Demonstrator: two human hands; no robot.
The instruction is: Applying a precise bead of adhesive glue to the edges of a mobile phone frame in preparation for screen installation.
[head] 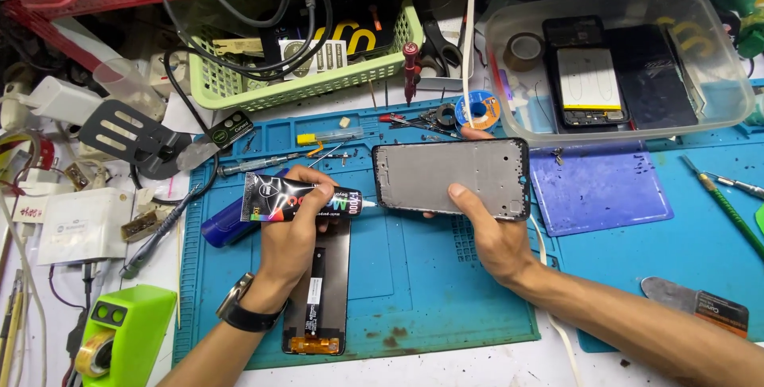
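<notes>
My left hand point(290, 224) grips a black glue tube point(298, 197) with a colourful label, its thin nozzle pointing right and touching the left edge of a grey phone frame point(450, 177). My right hand point(485, 224) holds that frame from below, level above the blue work mat point(414, 275). A dark phone screen panel point(318, 291) with an orange flex strip lies on the mat beneath my left wrist, which wears a black watch.
A clear plastic tub point(716, 92) at the back right holds an opened phone and a black back cover. A green basket point(294, 84) with cables stands behind. Tweezers, small screws, a solder wick reel point(477, 108), a purple mat point(597, 192) and a green device point(119, 331) lie around.
</notes>
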